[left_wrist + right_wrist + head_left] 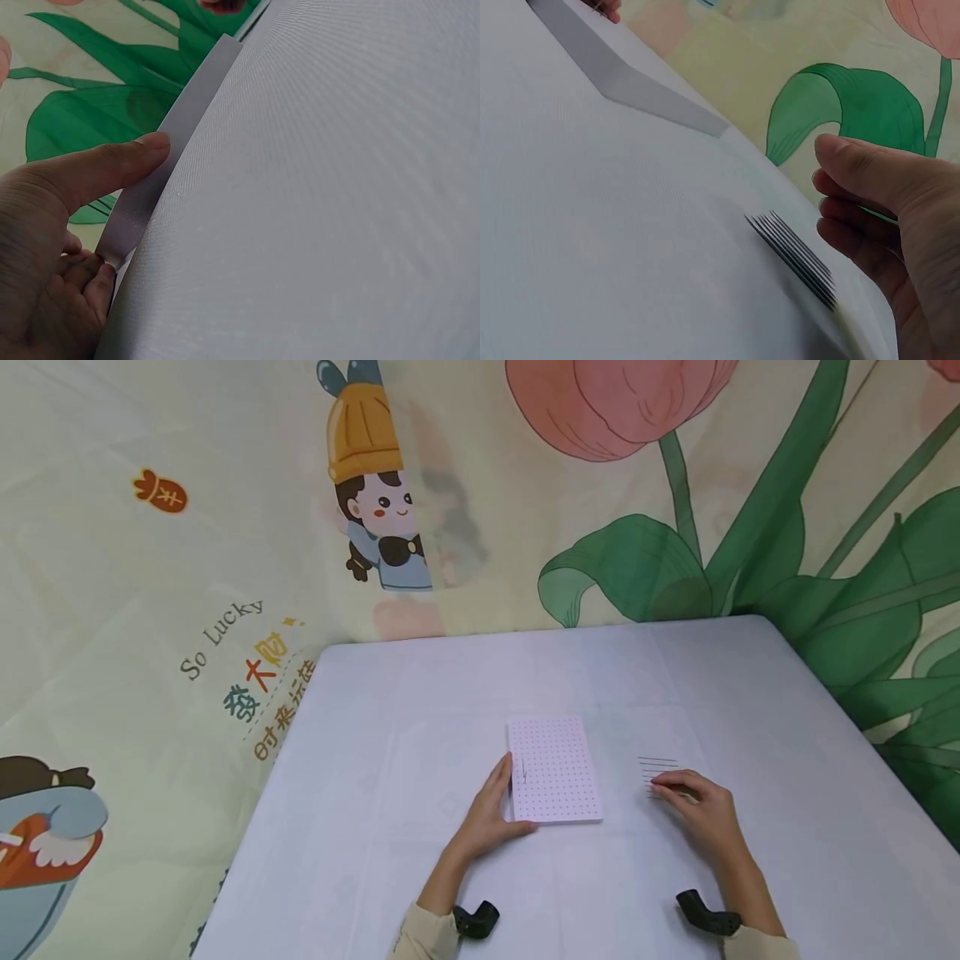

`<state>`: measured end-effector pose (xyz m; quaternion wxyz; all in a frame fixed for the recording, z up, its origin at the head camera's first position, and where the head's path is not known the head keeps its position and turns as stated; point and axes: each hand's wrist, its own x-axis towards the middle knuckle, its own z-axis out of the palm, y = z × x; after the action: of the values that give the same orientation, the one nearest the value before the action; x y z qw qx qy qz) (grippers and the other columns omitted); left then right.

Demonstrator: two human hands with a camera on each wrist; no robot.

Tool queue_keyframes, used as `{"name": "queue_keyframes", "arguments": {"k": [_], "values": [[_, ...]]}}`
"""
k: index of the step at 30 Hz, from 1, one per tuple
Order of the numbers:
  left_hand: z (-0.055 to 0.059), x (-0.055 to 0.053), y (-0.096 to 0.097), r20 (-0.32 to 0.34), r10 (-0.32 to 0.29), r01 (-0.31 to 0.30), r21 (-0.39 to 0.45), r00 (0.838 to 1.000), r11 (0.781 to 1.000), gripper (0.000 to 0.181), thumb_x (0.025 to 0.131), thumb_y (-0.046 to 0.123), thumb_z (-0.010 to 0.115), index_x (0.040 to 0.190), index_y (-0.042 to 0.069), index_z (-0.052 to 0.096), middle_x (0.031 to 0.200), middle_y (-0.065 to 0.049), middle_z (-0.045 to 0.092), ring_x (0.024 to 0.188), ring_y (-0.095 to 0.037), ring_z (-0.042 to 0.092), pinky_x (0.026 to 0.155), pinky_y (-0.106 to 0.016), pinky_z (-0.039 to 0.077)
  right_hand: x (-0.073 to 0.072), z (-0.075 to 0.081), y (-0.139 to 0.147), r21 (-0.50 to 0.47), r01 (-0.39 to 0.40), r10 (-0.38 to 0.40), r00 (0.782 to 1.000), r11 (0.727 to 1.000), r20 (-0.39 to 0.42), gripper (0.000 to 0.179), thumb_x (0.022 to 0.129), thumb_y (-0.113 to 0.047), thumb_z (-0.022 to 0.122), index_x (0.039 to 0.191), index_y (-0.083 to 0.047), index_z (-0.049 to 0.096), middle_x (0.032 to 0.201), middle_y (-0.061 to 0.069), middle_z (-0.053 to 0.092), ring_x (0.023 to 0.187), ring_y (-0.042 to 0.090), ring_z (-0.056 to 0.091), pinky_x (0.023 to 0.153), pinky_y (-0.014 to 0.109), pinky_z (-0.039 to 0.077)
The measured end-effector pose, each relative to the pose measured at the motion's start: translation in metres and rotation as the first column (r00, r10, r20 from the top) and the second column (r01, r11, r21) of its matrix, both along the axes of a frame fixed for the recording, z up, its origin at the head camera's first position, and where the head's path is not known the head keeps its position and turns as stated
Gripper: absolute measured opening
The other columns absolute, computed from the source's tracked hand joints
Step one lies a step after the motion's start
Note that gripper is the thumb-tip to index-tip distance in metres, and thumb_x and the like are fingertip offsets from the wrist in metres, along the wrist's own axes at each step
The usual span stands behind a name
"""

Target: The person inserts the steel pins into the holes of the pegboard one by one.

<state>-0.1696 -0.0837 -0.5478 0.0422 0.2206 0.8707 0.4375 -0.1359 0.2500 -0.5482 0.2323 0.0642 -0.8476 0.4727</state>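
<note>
A pale, flat block [555, 768] dotted with rows of small holes lies mid-table. One thin dark stick [524, 768] stands in its left part. My left hand [491, 814] touches the block's near left corner, the thumb along the front side and straight fingers along the left side. In the left wrist view, that thumb [139, 159] lies against the block's side. To the right lie several thin dark sticks [658, 764] in a parallel row. Over their near end hovers my right hand [697, 806], thumb and fingers close together; the right wrist view shows nothing between them.
A white cloth covers the table [390, 735]. Behind it hangs a printed fabric backdrop [480, 527] with flowers and cartoon figures. Black wrist mounts [477, 920] sit at both cuffs.
</note>
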Motion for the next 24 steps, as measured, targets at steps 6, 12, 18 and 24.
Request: {"name": "queue_keyframes", "arguments": {"k": [6,12,18,24], "values": [[0.003,0.0,-0.002,-0.019,0.0,0.0,-0.005,1.0,1.0,0.112,0.066,0.03,0.083,0.149,0.008,0.01,0.153,-0.011,0.013,0.138,-0.026,0.016,0.109,-0.042,0.021,0.005,-0.007,0.024,0.109,0.043,-0.041,0.999,0.993,-0.023,0.018,0.068,-0.001,0.078,0.079,-0.014,0.072,0.08,-0.005,0.065,0.08,0.0,0.047,0.068,0.013,0.035],[0.003,0.001,-0.002,0.0,0.002,-0.002,-0.006,1.0,1.0,0.113,0.066,0.03,0.083,0.149,0.008,0.009,0.153,-0.01,0.013,0.138,-0.025,0.015,0.11,-0.042,0.021,0.003,-0.014,0.024,0.147,0.011,-0.01,1.0,0.989,-0.007,0.018,0.066,-0.001,0.08,0.076,-0.014,0.073,0.077,-0.009,0.06,0.076,0.003,0.041,0.062,0.017,0.032],[0.001,-0.001,-0.001,0.004,0.005,-0.005,-0.008,1.0,1.0,0.114,0.066,0.031,0.083,0.149,0.009,0.009,0.153,-0.009,0.013,0.138,-0.024,0.015,0.11,-0.041,0.02,0.001,-0.018,0.021,0.22,0.029,-0.029,1.0,0.975,-0.004,0.017,0.065,-0.001,0.08,0.075,-0.013,0.073,0.076,-0.011,0.057,0.073,0.003,0.037,0.059,0.02,0.029],[0.0,-0.001,-0.001,0.008,0.002,-0.002,-0.008,1.0,1.0,0.114,0.066,0.032,0.083,0.149,0.01,0.009,0.153,-0.008,0.012,0.138,-0.024,0.014,0.11,-0.041,0.02,0.0,-0.017,0.019,0.256,0.028,-0.025,1.0,0.966,-0.017,0.016,0.064,0.0,0.08,0.074,-0.01,0.073,0.076,-0.007,0.055,0.073,0.003,0.035,0.059,0.021,0.029]]}}
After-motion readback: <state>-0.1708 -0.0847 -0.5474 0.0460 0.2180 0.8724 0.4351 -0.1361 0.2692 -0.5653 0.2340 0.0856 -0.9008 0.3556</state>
